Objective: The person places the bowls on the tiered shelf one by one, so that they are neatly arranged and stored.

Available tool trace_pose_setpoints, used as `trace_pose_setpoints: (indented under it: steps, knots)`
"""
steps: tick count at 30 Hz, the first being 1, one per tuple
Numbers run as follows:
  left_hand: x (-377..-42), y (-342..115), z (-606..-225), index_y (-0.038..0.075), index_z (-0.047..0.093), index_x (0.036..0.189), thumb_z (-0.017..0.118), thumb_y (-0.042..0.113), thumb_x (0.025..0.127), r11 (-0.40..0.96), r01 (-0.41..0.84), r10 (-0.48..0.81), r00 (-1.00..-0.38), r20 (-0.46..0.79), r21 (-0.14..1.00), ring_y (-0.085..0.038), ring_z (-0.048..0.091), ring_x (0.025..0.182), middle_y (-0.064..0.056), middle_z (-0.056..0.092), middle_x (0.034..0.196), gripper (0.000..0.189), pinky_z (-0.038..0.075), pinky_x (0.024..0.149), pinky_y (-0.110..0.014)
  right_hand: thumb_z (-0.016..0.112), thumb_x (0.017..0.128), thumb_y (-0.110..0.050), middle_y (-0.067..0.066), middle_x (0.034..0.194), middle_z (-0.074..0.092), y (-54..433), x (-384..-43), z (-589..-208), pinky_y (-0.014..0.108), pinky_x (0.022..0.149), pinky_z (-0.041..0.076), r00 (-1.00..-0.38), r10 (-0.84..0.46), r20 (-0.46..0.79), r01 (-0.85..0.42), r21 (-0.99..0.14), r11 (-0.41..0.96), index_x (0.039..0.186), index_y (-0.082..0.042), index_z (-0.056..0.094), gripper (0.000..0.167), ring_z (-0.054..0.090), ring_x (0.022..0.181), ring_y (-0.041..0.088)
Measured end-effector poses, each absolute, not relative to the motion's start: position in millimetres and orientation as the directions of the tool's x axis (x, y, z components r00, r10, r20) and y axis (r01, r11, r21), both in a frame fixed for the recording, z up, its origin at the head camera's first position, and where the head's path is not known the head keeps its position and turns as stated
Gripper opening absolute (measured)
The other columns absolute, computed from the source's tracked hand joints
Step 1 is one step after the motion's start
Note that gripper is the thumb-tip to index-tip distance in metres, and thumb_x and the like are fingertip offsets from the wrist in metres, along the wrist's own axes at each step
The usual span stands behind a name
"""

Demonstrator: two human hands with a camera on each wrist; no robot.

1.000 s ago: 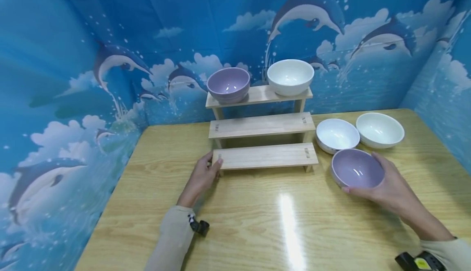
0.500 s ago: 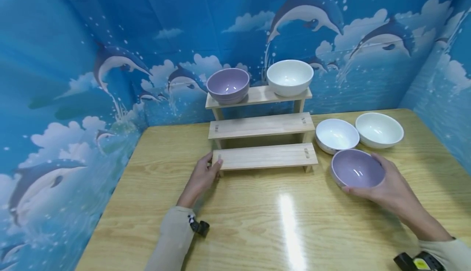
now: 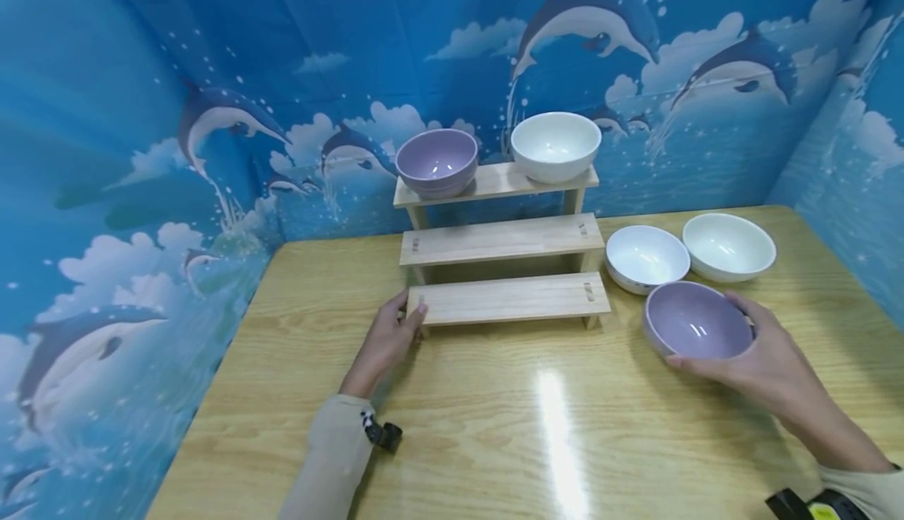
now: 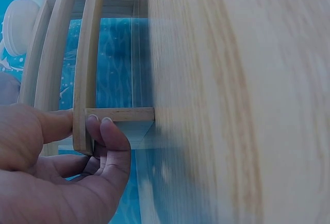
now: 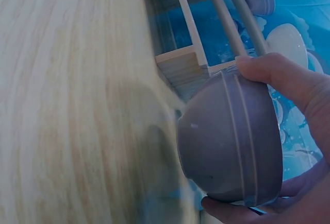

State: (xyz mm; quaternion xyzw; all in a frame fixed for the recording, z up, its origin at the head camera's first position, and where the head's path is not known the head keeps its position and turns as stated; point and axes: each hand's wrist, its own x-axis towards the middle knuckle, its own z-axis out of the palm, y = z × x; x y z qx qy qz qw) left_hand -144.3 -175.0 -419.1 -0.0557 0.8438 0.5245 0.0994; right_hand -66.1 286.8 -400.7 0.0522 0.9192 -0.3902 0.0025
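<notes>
My right hand [image 3: 766, 363] holds a purple bowl [image 3: 695, 324] by its side, thumb at the near rim and fingers round the far side. In the right wrist view the bowl's ribbed outer wall [image 5: 227, 136] shows, with its base close over the table. At the left end of a three-step wooden stand [image 3: 508, 300], my left hand [image 3: 384, 340] grips the lowest board; the left wrist view shows thumb and fingers [image 4: 116, 147] pinching that board's end [image 4: 82, 126]. On the top step sit another purple bowl [image 3: 438, 163] and a white bowl [image 3: 556, 147].
Right of the stand, a white bowl with a patterned outside [image 3: 647, 260] and a plain white bowl [image 3: 729, 247] stand side by side on the wooden table [image 3: 480, 426]. A blue dolphin-print backdrop [image 3: 395, 41] rises behind the table and along both sides.
My right hand has moved slightly right with the purple bowl, widening its distance from the stand. The left hand keeps its grip on the lowest board.
</notes>
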Motion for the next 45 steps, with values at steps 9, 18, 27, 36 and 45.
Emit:
trace_pose_setpoints:
  steps: [9, 18, 27, 36, 45]
  knots:
    - [-143.1, -175.2, -420.4, 0.012, 0.029, 0.160, 0.051, 0.028, 0.108, 0.438, -0.195, 0.020, -0.974, -0.227, 0.877, -0.022, 0.058, 0.082, -0.012, 0.052, 0.116, 0.059, 0.052, 0.067, -0.034, 0.096, 0.068, -0.032, 0.042, 0.146, 0.033, 281.2, -62.9, -387.4, 0.031, 0.071, 0.044, -0.997, 0.075, -0.007, 0.055, -0.746, 0.664, 0.160, 0.002, 0.016, 0.126, 0.043, 0.117, 0.054]
    - [-144.9, -175.2, -420.2, 0.013, 0.030, 0.160, 0.051, 0.027, 0.108, 0.429, -0.199, 0.014, -0.974, -0.226, 0.881, -0.022, 0.058, 0.081, -0.013, 0.052, 0.115, 0.058, 0.051, 0.066, -0.033, 0.099, 0.064, -0.029, 0.035, 0.146, 0.037, 262.4, -67.8, -367.2, 0.045, 0.074, 0.048, -0.999, 0.011, 0.050, -0.031, -0.768, 0.640, 0.161, -0.008, 0.023, 0.125, 0.044, 0.119, 0.053]
    - [-145.4, -174.1, -420.4, 0.014, 0.029, 0.161, 0.052, 0.028, 0.108, 0.446, -0.220, -0.008, -0.970, -0.242, 0.868, -0.021, 0.058, 0.082, -0.012, 0.053, 0.115, 0.059, 0.052, 0.066, -0.033, 0.099, 0.062, -0.031, 0.035, 0.153, 0.031, 236.0, -74.4, -351.6, 0.071, 0.086, 0.043, -0.994, -0.050, 0.097, -0.105, -0.746, 0.658, 0.159, 0.000, 0.021, 0.128, 0.041, 0.125, 0.058]
    - [-146.5, -173.4, -419.0, 0.014, 0.029, 0.161, 0.052, 0.030, 0.108, 0.455, -0.217, -0.004, -0.970, -0.241, 0.864, -0.021, 0.058, 0.080, -0.011, 0.053, 0.115, 0.060, 0.050, 0.063, -0.032, 0.099, 0.061, -0.037, 0.031, 0.147, 0.039, 210.2, -82.2, -341.3, 0.071, 0.087, 0.045, -0.986, -0.101, 0.132, -0.166, -0.736, 0.657, 0.157, 0.001, 0.026, 0.127, 0.045, 0.123, 0.052]
    - [-146.3, -175.0, -420.6, 0.013, 0.028, 0.161, 0.052, 0.029, 0.108, 0.445, -0.216, 0.001, -0.970, -0.242, 0.869, -0.021, 0.058, 0.081, -0.011, 0.053, 0.117, 0.061, 0.052, 0.066, -0.034, 0.099, 0.061, -0.032, 0.029, 0.147, 0.041, 185.5, -90.4, -337.2, 0.067, 0.091, 0.046, -0.970, -0.176, 0.166, -0.239, -0.772, 0.589, 0.156, 0.003, 0.026, 0.125, 0.047, 0.124, 0.048]
